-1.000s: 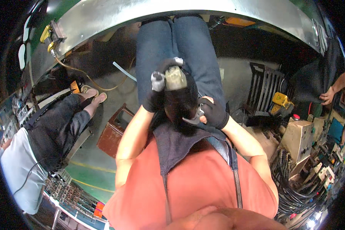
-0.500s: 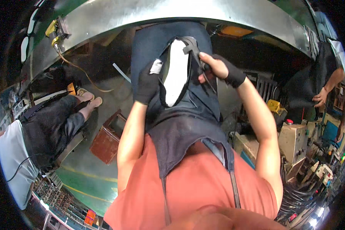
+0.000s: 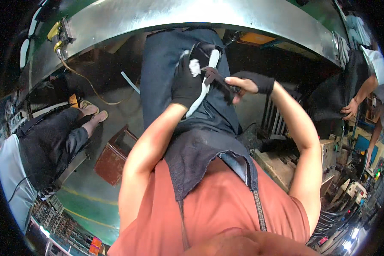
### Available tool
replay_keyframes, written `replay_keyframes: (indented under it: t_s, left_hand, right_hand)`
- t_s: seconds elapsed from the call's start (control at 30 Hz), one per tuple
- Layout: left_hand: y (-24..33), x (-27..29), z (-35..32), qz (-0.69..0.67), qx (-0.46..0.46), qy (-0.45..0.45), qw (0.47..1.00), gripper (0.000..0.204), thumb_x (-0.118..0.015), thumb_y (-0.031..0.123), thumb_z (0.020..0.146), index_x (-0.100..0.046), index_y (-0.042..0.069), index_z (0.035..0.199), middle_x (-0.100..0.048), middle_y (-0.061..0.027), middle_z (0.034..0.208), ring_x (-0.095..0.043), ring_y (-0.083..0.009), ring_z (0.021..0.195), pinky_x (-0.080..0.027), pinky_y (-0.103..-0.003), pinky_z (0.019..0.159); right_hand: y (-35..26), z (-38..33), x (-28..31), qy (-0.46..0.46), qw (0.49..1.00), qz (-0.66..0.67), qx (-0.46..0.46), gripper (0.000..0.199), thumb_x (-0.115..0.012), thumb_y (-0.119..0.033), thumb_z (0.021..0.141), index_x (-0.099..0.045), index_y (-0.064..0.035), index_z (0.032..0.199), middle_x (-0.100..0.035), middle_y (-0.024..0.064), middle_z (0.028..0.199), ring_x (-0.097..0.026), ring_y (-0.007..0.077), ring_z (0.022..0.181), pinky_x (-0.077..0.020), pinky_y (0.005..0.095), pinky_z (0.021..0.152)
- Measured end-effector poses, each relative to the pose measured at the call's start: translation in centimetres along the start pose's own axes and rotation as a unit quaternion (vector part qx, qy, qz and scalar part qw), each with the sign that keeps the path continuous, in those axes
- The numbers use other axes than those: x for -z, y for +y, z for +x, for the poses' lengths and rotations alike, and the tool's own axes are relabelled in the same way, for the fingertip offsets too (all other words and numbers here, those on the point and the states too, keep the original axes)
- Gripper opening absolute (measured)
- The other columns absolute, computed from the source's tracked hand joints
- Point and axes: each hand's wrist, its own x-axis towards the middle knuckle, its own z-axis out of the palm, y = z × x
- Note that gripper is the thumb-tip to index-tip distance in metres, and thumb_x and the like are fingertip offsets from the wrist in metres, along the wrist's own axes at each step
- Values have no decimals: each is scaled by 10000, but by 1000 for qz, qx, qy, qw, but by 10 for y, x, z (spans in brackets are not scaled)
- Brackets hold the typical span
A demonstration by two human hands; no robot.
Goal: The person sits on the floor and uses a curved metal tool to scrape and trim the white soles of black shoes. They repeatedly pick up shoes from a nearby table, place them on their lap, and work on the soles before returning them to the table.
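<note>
A dark shoe upper with a white inner sole [image 3: 203, 94] lies tilted over my aproned lap, so only a narrow strip of the white shows. My left hand [image 3: 187, 85], in a black fingerless glove with white wrapping on a finger, is closed around the shoe's left side. My right hand [image 3: 247, 85], gloved the same way, grips the handles of a dark tool that looks like pincers [image 3: 215, 77]. The tool's head meets the shoe's edge beside my left fingers. Blur hides whether its jaws bite the material.
A metal bench edge [image 3: 192, 17] curves across the far side, with a yellow-handled tool [image 3: 55, 36] and its hose at the left. A brown stool [image 3: 115, 155] stands left of me. Machinery [image 3: 345, 192] fills the right. Other people are at both sides.
The shoe has turned onto its side, hiding most of its white sole. My left hand has moved right and up over it; the tool's head has dropped lower against the shoe's edge.
</note>
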Motion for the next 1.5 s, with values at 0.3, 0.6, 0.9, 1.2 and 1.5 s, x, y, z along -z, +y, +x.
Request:
replay_keyframes:
  t_s: [0.3, 0.6, 0.9, 1.2, 1.5]
  left_hand:
    - [-23, 23, 1, 61, -74, -56, 994, 691, -530, 343, 882, -254, -73, 1359, -322, -307, 1378, -280, -403, 1320, -239, -390, 1096]
    - [17, 43, -122, -50, 189, -30, 980, 627, -706, 269, 761, -401, -47, 1209, -558, -220, 1092, -561, -326, 1015, -439, -397, 836]
    - [-13, 35, -94, -368, 293, -70, 880, 595, -690, 384, 779, -493, -52, 1134, -616, -228, 999, -626, -289, 894, -477, -355, 767]
    - [-9, 17, -82, -115, 292, 6, 949, 656, -745, 436, 699, -533, -69, 1060, -612, -282, 972, -611, -375, 948, -470, -407, 792]
    - [-7, 49, -105, -430, 274, -151, 847, 607, -577, 324, 892, -352, -33, 1328, -514, -155, 1250, -492, -251, 1160, -378, -340, 983]
  right_hand:
    - [-84, -36, -47, 283, 877, -226, 316, 391, -518, -350, 914, -594, 24, 832, -586, 248, 766, -575, 383, 656, -450, 420, 606]
    - [26, -6, -92, 94, 983, -28, 154, 413, -410, -373, 970, -587, -2, 1005, -584, 63, 732, -555, 170, 671, -467, 323, 673]
    - [29, 14, -96, 190, 933, -273, 137, 415, -468, -378, 930, -589, 18, 949, -613, 249, 876, -595, 379, 776, -451, 413, 696]
    - [-49, -49, -56, 114, 973, -188, 68, 448, -478, -415, 926, -604, 14, 954, -631, 167, 766, -616, 245, 698, -473, 345, 659]
    - [30, -16, -105, 247, 964, -59, 79, 406, -436, -351, 970, -543, 2, 800, -532, 21, 689, -521, 100, 658, -442, 280, 597]
